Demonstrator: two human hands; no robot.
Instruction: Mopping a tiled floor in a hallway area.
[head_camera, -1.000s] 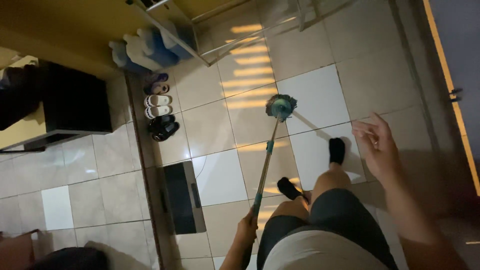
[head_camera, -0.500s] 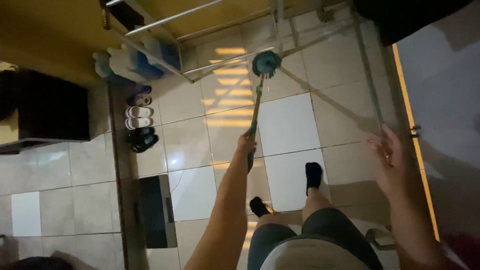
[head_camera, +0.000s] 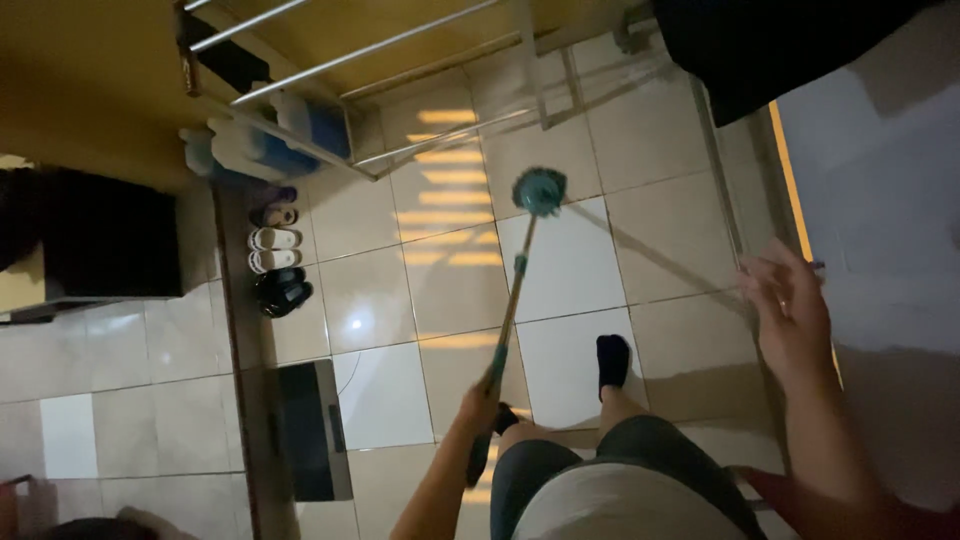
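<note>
At the far left a dark cabinet (head_camera: 110, 235) stands against the yellow wall, and just right of it a row of shoes and slippers (head_camera: 275, 250) lines the edge of the tiled floor (head_camera: 390, 290), with white and blue containers (head_camera: 255, 145) above them under the legs of a metal rack (head_camera: 350, 60). Lower down, a dark flat scale-like slab (head_camera: 310, 430) lies on the tiles beside a raised strip. Near the middle, the left hand (head_camera: 480, 405) is clenched around the lower part of the mop handle (head_camera: 510, 310), so this grip holds the mop (head_camera: 525, 250) alone. The handle runs up and slightly right from that hand, and the teal round mop head (head_camera: 540, 190) rests on the floor where a grey tile meets a white one, well ahead of the person's feet. Striped light falls on the tiles to the left of the head. Two dark-socked feet (head_camera: 612, 360) stand on the tiles below, under dark shorts. To the right, the right hand (head_camera: 795, 315) hangs in the air with fingers loosely spread, its grip released and holding nothing, near the orange-edged threshold (head_camera: 790, 190).
</note>
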